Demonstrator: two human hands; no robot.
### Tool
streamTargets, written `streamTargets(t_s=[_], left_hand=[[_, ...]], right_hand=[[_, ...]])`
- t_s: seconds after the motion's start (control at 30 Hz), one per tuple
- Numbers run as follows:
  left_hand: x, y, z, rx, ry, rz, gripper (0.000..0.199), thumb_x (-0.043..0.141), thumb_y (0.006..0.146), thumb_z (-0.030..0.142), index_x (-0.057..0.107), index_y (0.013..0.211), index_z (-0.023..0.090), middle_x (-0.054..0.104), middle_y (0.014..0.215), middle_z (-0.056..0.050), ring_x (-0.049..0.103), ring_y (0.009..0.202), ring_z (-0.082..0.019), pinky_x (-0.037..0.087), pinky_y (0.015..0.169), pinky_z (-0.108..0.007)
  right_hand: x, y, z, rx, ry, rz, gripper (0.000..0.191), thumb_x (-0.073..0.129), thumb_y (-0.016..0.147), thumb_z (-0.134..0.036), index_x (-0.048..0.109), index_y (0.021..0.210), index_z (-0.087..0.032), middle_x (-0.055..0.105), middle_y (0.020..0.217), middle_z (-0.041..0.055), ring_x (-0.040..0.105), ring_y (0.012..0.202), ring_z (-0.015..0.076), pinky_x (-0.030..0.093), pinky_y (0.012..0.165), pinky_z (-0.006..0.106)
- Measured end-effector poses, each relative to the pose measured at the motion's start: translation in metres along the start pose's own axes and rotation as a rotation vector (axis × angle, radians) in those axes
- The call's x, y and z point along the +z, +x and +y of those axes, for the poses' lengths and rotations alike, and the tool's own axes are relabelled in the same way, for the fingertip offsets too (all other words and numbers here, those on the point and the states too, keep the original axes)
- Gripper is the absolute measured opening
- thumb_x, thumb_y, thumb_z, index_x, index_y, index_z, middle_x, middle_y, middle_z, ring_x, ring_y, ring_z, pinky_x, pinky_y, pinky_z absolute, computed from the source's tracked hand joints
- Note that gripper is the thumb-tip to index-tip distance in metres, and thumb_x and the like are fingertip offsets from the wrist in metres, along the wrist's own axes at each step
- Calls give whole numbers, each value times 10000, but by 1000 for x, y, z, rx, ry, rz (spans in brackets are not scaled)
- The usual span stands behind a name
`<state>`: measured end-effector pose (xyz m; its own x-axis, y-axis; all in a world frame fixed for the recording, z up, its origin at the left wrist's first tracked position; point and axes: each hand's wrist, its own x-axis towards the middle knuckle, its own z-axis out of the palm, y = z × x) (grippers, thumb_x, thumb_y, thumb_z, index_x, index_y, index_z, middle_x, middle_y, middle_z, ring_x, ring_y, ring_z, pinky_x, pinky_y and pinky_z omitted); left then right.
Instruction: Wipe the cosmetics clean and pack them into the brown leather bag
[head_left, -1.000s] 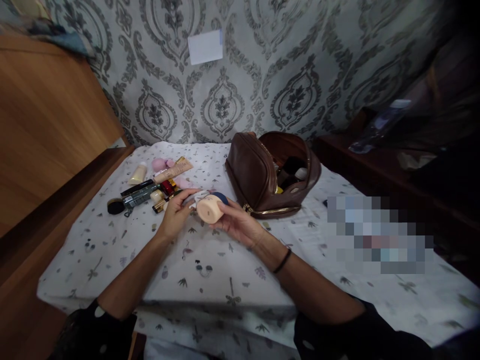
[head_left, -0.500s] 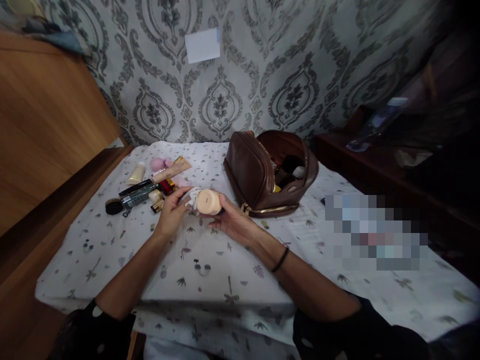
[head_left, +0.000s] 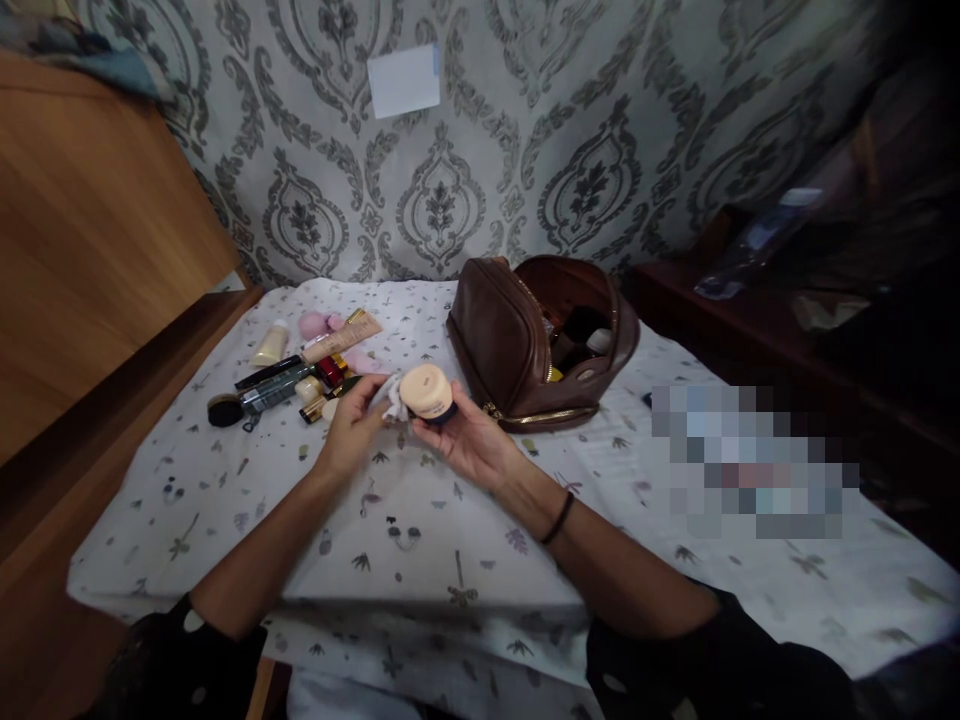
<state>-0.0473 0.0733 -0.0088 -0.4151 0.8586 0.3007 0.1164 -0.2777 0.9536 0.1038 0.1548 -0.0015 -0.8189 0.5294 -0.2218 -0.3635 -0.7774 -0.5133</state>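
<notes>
A small cosmetic jar (head_left: pixel 426 391) with a peach lid and dark base is held over the table, tilted so its lid faces up and toward me. My right hand (head_left: pixel 480 440) is closed around its right side and base. My left hand (head_left: pixel 358 420) pinches a crumpled whitish cloth (head_left: pixel 393 397) against the jar's left side. Just behind and to the right stands a brown makeup bag (head_left: pixel 499 335), unzipped, with several items inside. Past my left hand lies a group of cosmetics, among them a dark clear bottle (head_left: pixel 277 390) and a peach tube (head_left: pixel 341 338).
A cream tube (head_left: pixel 271 344) and a pink sponge (head_left: pixel 313 325) lie at the back left of the patterned tablecloth (head_left: pixel 420 570). A wooden panel (head_left: pixel 97 230) borders the left. A clear plastic bottle (head_left: pixel 757 245) is at the right, behind a blurred-out patch.
The jar has turned in my right hand, showing more of its side and dark base, and has risen slightly. My left hand keeps the cloth beside it.
</notes>
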Motion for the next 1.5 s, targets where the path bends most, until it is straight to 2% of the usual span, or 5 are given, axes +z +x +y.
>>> streamTargets(t_s=[0.47,0.67,0.87,1.03,1.5], left_hand=[[4,-9,8,303,430,154,131,604,864,219,605,991,185,614,914,-10,590,881,-159,471,839,-288],[7,-17,10,633,756,-25,200,551,918,163,653,1085,205,619,1064,-65,612,1006,-183,514,872,-330],[6,-15,14,616,767,54,189,562,920,179,664,1077,205,613,1026,-51,609,979,-180,517,864,-328],[1,-12,18,558,774,158,198,575,911,182,665,1085,210,600,1000,-43,595,979,-186,501,880,-326],[3,-19,13,681,937,-40,314,501,928,129,639,1200,205,569,1095,-97,548,1033,-212,489,879,-355]], right_hand=[[-5,1,11,-114,-193,-36,412,792,758,-440,545,1012,-228,716,840,-15,707,628,121,551,513,176],[-6,1,11,-181,-183,8,416,821,707,-459,618,975,-214,666,780,-33,628,619,90,545,562,194],[-6,-1,16,-232,-262,-65,502,821,703,-433,582,1111,-264,634,868,-40,620,682,93,521,611,216],[-8,-1,17,-336,-540,-38,659,776,727,-396,473,1303,-288,622,1040,-4,655,777,133,515,642,248],[-18,-3,19,-822,-1452,129,561,676,729,-184,557,1277,-192,511,1103,97,578,989,250,528,878,410]])
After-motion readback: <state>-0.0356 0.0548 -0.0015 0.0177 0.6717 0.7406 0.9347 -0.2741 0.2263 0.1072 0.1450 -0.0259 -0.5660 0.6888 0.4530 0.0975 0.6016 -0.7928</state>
